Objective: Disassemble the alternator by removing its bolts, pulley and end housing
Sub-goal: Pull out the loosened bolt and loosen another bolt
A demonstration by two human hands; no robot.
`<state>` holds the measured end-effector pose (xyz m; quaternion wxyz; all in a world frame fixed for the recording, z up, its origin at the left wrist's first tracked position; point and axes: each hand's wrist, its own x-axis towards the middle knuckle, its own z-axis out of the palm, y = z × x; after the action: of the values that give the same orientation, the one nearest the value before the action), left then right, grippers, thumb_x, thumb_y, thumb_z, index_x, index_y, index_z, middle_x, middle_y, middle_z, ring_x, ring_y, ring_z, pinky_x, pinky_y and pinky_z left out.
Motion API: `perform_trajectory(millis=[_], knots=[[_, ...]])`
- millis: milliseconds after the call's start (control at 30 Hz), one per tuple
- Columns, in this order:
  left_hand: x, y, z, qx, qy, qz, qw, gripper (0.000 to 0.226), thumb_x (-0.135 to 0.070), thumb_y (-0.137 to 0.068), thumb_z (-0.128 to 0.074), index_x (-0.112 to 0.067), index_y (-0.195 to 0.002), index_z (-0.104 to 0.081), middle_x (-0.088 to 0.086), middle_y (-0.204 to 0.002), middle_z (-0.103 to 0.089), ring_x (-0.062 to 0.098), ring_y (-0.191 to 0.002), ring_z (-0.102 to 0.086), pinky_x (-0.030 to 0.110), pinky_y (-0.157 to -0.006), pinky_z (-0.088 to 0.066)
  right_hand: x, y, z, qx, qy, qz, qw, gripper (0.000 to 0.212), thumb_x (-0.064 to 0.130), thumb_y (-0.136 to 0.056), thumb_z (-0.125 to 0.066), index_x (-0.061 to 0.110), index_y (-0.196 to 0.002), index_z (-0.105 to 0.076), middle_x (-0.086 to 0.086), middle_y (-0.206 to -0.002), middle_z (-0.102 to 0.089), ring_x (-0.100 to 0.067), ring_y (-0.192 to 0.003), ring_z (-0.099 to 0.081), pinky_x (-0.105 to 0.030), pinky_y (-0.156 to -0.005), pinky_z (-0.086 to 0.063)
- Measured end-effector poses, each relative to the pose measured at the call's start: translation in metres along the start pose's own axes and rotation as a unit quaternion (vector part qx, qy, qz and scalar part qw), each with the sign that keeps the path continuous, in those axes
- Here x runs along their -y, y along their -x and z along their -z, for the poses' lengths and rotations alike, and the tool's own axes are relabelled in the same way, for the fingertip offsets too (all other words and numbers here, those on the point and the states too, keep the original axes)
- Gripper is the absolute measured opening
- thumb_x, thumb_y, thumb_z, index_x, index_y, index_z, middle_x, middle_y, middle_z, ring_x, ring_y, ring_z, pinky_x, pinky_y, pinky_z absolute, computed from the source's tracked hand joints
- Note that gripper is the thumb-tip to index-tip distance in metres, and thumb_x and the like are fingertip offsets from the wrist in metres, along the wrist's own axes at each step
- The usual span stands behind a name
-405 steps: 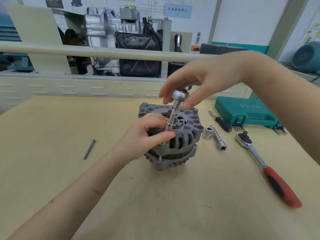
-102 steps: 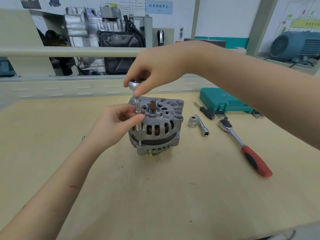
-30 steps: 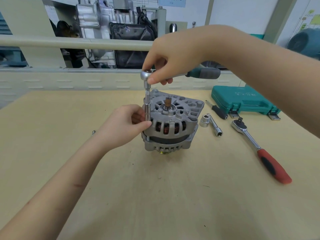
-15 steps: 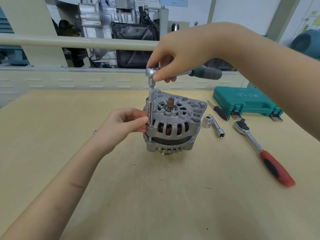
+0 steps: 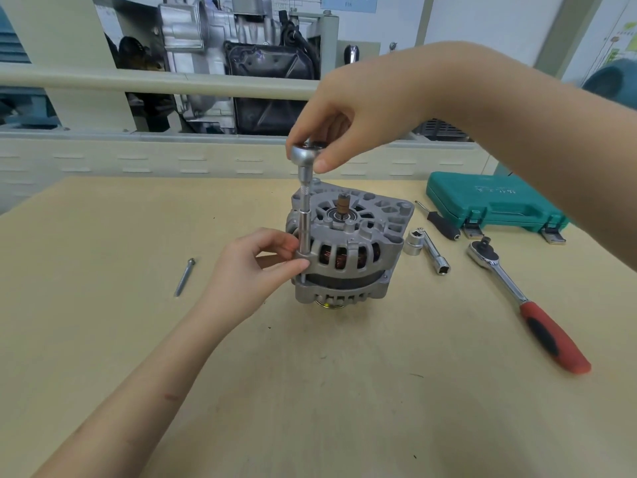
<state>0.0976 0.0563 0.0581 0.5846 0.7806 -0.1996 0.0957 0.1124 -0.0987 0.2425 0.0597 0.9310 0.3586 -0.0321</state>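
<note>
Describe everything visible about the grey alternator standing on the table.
The grey cast-metal alternator stands upright on the tan wooden table, pulley end down, its brass-coloured edge just showing below. Slotted vents reveal copper windings; a brown-tipped shaft rises from the central bearing on top. Two housing halves sandwich a dark band. The left hand pinches its left edge, where a chrome socket extension, held at the top by the right hand, stands vertically on a long through bolt.

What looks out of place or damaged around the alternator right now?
Nothing stands out. The alternator stands upright on the table, the right hand grips the ratchet on its extension, and the left hand steadies the housing. One bolt lies loose to the left.
</note>
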Motion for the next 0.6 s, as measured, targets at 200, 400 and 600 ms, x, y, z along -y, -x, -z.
perform_trajectory(millis=[200, 400, 600], knots=[[0.0, 0.009, -0.009, -0.045, 0.013, -0.033, 0.998, 0.028, -0.002, -0.072, -0.073, -0.027, -0.076, -0.061, -0.007, -0.079, -0.062, -0.005, -0.073, -0.059, 0.005, -0.073, -0.046, -0.007, -0.002, -0.009, -0.03, -0.01, -0.038, 0.999, 0.042, 0.053, -0.083, -0.045, 0.018, -0.089, -0.069, 0.01, -0.062, -0.066, 0.005, -0.054, -0.057, -0.016, -0.061, -0.044], [0.0, 0.01, -0.013, -0.051, 0.008, -0.04, 0.998, 0.029, -0.003, -0.071, -0.074, -0.028, -0.077, -0.061, -0.005, -0.079, -0.062, -0.004, -0.073, -0.059, 0.006, -0.075, -0.046, -0.002, 0.001, -0.011, -0.024, -0.118, -0.001, 0.993, 0.034, 0.042, -0.084, -0.053, 0.019, -0.105, -0.066, 0.005, -0.071, -0.067, -0.001, -0.058, -0.063, -0.01, -0.057, -0.05], [0.0, 0.012, -0.015, -0.055, 0.0, -0.048, 0.997, 0.028, -0.002, -0.071, -0.074, -0.026, -0.079, -0.061, -0.006, -0.079, -0.061, -0.007, -0.074, -0.058, 0.004, -0.074, -0.045, -0.005, 0.007, -0.011, -0.01, -0.112, -0.012, 0.994, 0.025, 0.038, -0.086, -0.054, 0.023, -0.102, -0.065, 0.01, -0.077, -0.068, 0.0, -0.069, -0.065, -0.023, -0.073, -0.055]])
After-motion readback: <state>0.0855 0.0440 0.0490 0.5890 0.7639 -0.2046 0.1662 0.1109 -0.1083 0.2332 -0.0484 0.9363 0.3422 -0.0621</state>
